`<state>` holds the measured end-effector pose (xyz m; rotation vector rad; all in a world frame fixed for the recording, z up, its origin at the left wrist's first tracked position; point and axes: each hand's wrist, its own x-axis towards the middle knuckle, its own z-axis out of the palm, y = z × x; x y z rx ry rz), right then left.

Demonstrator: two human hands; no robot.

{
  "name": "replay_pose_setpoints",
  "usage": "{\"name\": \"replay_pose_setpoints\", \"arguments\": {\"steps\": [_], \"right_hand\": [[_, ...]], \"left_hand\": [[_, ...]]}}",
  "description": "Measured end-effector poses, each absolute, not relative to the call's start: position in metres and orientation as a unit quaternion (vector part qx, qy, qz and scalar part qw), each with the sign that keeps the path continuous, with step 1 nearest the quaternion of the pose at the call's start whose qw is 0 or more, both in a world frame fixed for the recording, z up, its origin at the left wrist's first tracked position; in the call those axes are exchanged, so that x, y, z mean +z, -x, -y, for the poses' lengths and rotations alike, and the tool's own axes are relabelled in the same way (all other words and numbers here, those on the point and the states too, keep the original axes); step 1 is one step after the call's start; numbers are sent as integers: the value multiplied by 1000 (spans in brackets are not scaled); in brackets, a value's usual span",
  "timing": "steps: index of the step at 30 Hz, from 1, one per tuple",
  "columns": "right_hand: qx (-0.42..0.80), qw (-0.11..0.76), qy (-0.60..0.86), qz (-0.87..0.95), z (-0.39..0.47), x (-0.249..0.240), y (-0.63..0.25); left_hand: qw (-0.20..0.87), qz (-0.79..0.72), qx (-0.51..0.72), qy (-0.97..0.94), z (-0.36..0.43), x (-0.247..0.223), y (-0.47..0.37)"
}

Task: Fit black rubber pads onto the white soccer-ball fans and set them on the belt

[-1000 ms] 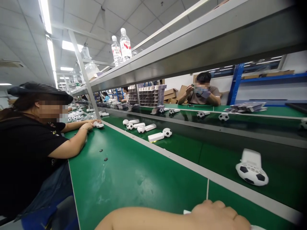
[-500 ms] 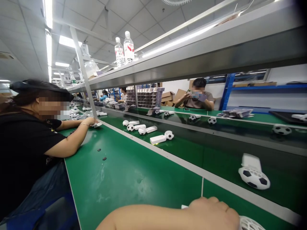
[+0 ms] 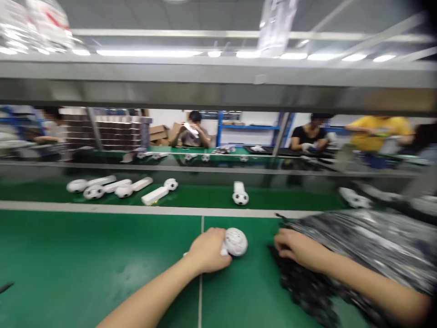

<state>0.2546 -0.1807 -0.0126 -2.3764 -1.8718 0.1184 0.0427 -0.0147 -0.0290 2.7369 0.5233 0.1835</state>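
Note:
My left hand [image 3: 210,250] is wrapped round a white handheld fan with a round grille head [image 3: 236,242], held low over the green table. The fan's handle is mostly hidden under my palm. Over on the right, my right hand [image 3: 288,246] has its fingers curled in at the edge of a pile of black straps [image 3: 303,291]. Blur hides what is between those fingers. Beside that wrist lies a clear plastic bag with dark contents [image 3: 368,241].
Several white fans with football-patterned heads [image 3: 124,189] lie on the dark green belt [image 3: 201,196] beyond the pale rail [image 3: 112,208]. A metal shelf [image 3: 191,91] runs overhead. Co-workers [image 3: 194,130] sit across the line. A small dark piece [image 3: 6,287] lies far left.
My view has swung right and levelled out, so the neighbour on the left is out of sight. My right hand, the black straps and the plastic bag have come into view.

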Motion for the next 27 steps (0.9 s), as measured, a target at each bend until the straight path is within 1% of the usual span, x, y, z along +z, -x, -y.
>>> {"name": "replay_pose_setpoints", "arguments": {"steps": [1,2,5,7,8,12,15,17,19,21,24,27], "right_hand": [[49,58,782,619,190,-8,-251],[57,81,781,617,195,-4,-246],[117,188,764,606,196,3,-228],[124,206,766,596,191,0,-218],[129,230,753,603,189,-3,-213],[92,312,705,630,182,-15,-207],[58,381,682,621,178,-17,-212],[68,427,675,598,175,-19,-216],[98,464,673,567,174,-22,-217],[132,486,671,544,175,-27,-214],[168,489,659,546,180,-35,-201],[154,471,643,584,185,-39,-185]], "left_hand": [[175,-182,68,-965,15,-29,-43],[177,-175,71,-966,15,-29,-43],[185,-132,69,-971,18,-30,-42],[185,-112,59,-975,19,-33,-41],[182,-105,51,-976,19,-35,-41],[166,-98,50,-980,18,-42,-47],[205,-107,45,-972,22,-37,-56],[230,-107,20,-967,25,-32,-61],[231,-113,1,-966,28,-27,-64],[233,-121,-1,-965,30,-24,-64],[233,-118,16,-965,33,-23,-60],[244,-108,30,-963,34,-23,-58]]}}
